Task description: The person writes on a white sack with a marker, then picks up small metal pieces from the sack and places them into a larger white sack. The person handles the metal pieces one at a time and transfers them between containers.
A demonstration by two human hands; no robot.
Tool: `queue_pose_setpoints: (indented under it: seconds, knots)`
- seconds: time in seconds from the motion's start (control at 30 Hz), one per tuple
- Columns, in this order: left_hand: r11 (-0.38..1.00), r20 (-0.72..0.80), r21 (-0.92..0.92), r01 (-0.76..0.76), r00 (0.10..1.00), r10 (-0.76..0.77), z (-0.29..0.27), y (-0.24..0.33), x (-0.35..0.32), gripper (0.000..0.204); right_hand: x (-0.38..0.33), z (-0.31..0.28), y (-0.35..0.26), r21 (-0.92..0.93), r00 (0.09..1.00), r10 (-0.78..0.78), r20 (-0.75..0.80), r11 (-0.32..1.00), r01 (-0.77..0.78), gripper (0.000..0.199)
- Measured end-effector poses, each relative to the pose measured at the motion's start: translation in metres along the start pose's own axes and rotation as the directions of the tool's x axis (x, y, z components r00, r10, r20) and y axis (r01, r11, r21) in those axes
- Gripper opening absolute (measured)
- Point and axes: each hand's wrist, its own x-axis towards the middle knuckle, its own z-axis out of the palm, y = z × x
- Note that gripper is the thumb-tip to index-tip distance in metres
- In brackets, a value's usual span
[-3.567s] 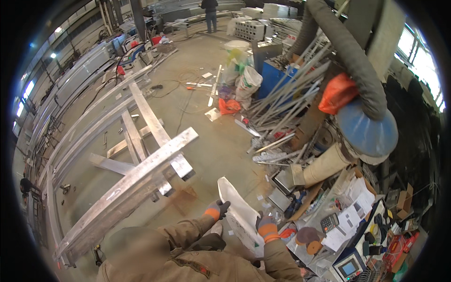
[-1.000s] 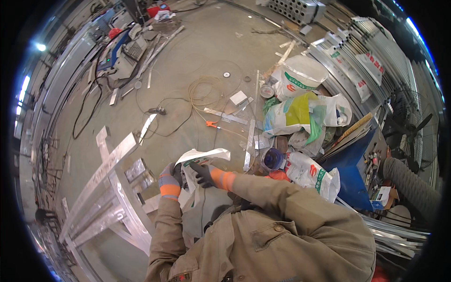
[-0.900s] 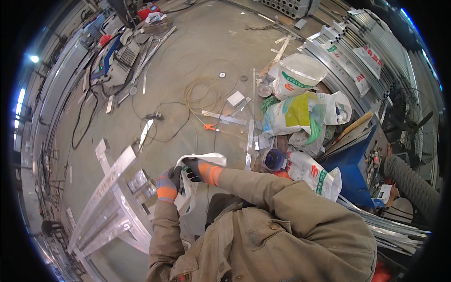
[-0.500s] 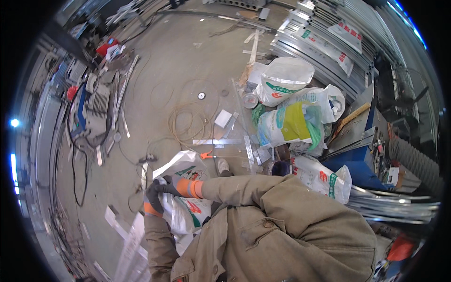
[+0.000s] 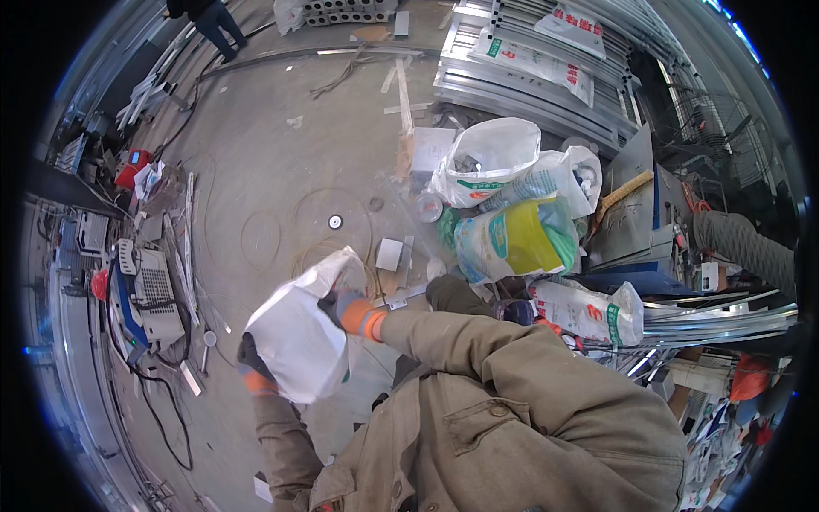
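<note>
I hold a white woven sack (image 5: 299, 333) in front of me, its plain side showing and its printed side mostly turned away. My left hand (image 5: 253, 360), in a dark glove with an orange cuff, is closed on the sack's left edge. On the opposite edge, my right hand (image 5: 350, 311), gloved the same way, grips the sack near its upper part. The fingertips of both hands are partly hidden by the sack. Part of the sack's mouth (image 5: 348, 271) gapes above my right hand.
Filled sacks (image 5: 516, 239) stand to the right, beside stacked metal profiles (image 5: 478, 77). A blue-and-grey machine (image 5: 158, 290) with cables lies at left. On the floor are a hose coil (image 5: 367, 256), a white box (image 5: 389, 253) and a small roll (image 5: 335, 222). Another person (image 5: 213, 26) stands far left.
My hands have moved apart from each other to opposite edges of the sack. The sack has turned from its printed side to its plain side. The view has shifted, bringing in another person.
</note>
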Motion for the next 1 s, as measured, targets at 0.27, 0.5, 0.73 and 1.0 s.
queue_pose_setpoints:
  seconds: [0.27,0.5,0.73,1.0]
  knots:
    - [0.979,-0.319,0.205,-0.022,0.944,0.088,0.027,0.019,0.205,0.05,0.11,-0.188,0.002,0.006,0.881,-0.063,-0.468,0.997,0.075,0.038]
    - [0.974,-0.241,0.221,-0.043,0.966,0.098,0.176,0.065,0.289,0.044,0.2,-0.297,0.041,0.093,0.936,0.033,-0.351,0.996,0.0,0.032]
    - [0.93,-0.083,0.366,-0.021,0.995,0.055,0.324,0.089,0.364,0.043,0.271,-0.383,0.112,0.379,0.957,0.092,-0.276,0.925,0.02,0.038]
    - [0.714,0.091,0.689,-0.124,0.992,0.084,0.443,0.093,0.424,0.044,0.247,-0.465,0.291,0.11,0.827,0.495,-0.267,0.868,-0.484,0.041]
